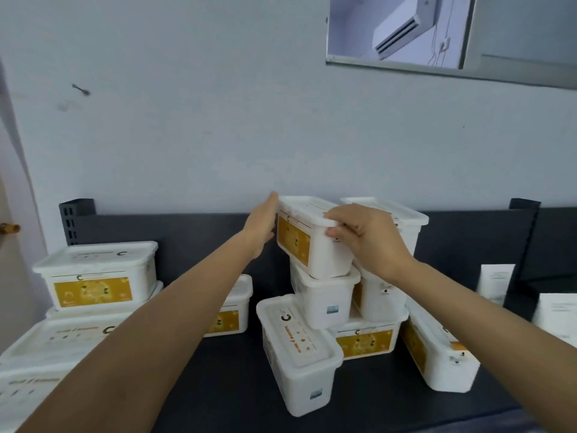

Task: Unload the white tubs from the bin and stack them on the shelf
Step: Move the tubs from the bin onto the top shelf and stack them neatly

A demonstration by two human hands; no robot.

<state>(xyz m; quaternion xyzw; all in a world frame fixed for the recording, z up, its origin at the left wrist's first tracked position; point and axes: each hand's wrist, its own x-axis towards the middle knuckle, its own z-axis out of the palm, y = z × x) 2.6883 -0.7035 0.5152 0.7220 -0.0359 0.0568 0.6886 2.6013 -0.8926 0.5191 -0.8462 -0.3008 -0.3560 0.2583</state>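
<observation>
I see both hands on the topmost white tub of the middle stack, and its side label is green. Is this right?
Not quite: the head view shows the side label is yellow, not green. The left hand and right hand are on the topmost white tub.

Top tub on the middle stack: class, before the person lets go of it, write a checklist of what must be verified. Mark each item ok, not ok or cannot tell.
1. Right hand holds the top tub: ok, fingers curl over its lid rim.
2. Left hand steadies it: ok, pressed flat against the tub's left end.
3. Top tub lined up over the lower tub: not ok, it juts out to the left.
4. Top tub resting fully on the lower tub's lid: cannot tell.
5. Top tub clear of the neighbouring tub behind it: cannot tell.
</observation>
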